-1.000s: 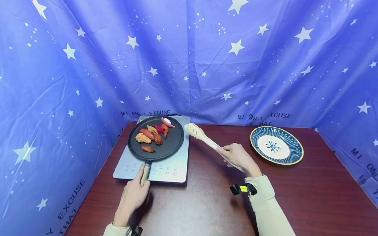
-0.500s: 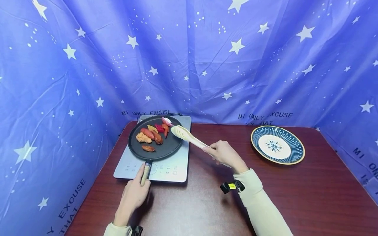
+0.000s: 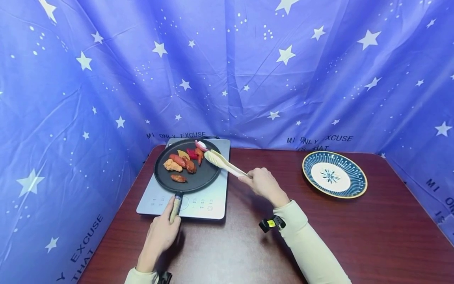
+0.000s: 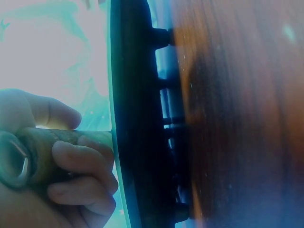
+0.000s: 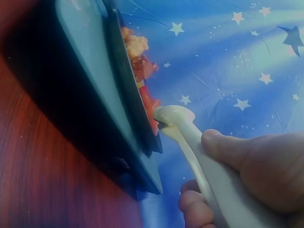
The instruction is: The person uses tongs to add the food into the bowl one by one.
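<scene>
My left hand (image 3: 161, 232) grips the tan handle (image 3: 175, 211) of a flat black frying pan (image 3: 203, 179). In the left wrist view its fingers (image 4: 83, 159) curl round that handle (image 4: 40, 147). The right hand (image 3: 266, 184) holds cream-coloured tongs (image 3: 227, 166), thumb on one arm and fingers round the other. Their heads lie over the pan's right edge, beside a pink-and-white food piece (image 3: 200, 145) and an orange-red piece (image 3: 199, 156). In the right wrist view the tong heads (image 5: 175, 115) are close together; whether they pinch food, I cannot tell.
The pan stands on a silver induction cooktop (image 3: 216, 197). Other food in it includes a breaded piece (image 3: 172, 165), a sausage (image 3: 177, 159) and a small browned piece (image 3: 178, 178). A blue-patterned plate (image 3: 354, 177) sits on the wooden table's (image 3: 390, 228) right side. A starry curtain (image 3: 248, 71) hangs behind.
My right hand has moved left, bringing the tongs from beside the pan to over its right edge by the pink-and-white piece. My left hand stays on the handle.
</scene>
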`<action>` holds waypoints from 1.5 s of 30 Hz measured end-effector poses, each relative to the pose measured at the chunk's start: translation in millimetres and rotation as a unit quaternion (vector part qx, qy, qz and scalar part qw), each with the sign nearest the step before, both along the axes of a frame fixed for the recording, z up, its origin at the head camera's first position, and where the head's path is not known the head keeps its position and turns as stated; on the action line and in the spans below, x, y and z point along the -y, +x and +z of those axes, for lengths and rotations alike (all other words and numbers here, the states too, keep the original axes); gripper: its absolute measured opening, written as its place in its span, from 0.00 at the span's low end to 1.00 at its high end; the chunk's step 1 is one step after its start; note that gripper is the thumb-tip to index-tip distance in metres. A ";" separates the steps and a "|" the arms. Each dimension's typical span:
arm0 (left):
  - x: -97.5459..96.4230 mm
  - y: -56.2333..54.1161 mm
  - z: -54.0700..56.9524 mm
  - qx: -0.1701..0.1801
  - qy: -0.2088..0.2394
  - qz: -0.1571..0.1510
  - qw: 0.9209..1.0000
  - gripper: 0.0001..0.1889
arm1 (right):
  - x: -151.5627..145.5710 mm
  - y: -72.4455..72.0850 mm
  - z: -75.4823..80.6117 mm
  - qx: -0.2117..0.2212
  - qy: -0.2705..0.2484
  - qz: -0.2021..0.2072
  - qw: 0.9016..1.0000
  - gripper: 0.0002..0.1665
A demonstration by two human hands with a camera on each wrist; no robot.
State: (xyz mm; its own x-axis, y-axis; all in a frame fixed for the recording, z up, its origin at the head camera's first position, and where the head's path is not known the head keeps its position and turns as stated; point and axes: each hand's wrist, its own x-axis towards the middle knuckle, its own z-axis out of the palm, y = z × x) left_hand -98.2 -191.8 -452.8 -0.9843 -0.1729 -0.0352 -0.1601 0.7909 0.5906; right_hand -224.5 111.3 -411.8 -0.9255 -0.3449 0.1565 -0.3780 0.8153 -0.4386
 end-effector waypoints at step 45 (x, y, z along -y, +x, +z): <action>0.9 0.8 -2.4 -0.007 -0.002 -0.004 1.000 0.36 | 43.7 16.9 4.1 -0.111 0.118 -0.044 0.986 0.24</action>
